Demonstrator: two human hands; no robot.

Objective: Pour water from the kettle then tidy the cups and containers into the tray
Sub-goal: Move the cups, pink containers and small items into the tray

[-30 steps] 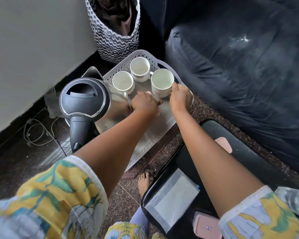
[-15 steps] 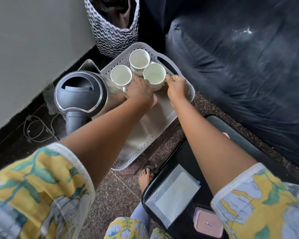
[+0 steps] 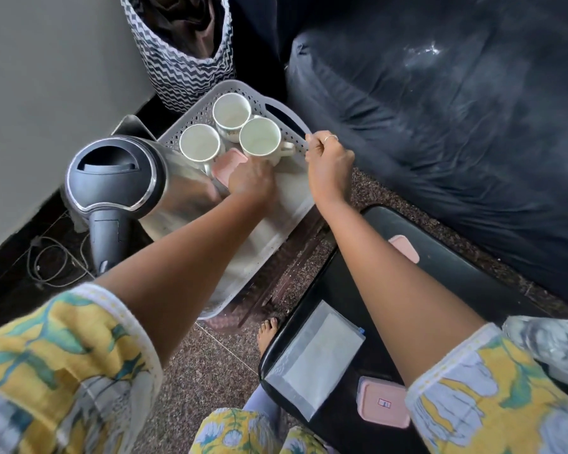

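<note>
over the grey tray (image 3: 304,204), my left hand (image 3: 251,181) closes on a pink container (image 3: 228,163) just beside three white cups (image 3: 259,137); my right hand (image 3: 328,165) pinches the tray's far rim. beside the tray stands the kettle (image 3: 118,178).

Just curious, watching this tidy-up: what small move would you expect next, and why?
Probably the left hand lets go of the pink container it is setting beside the three cups in the tray. Two more pink containers sit on the black stool, so reaching there likely follows.
</note>
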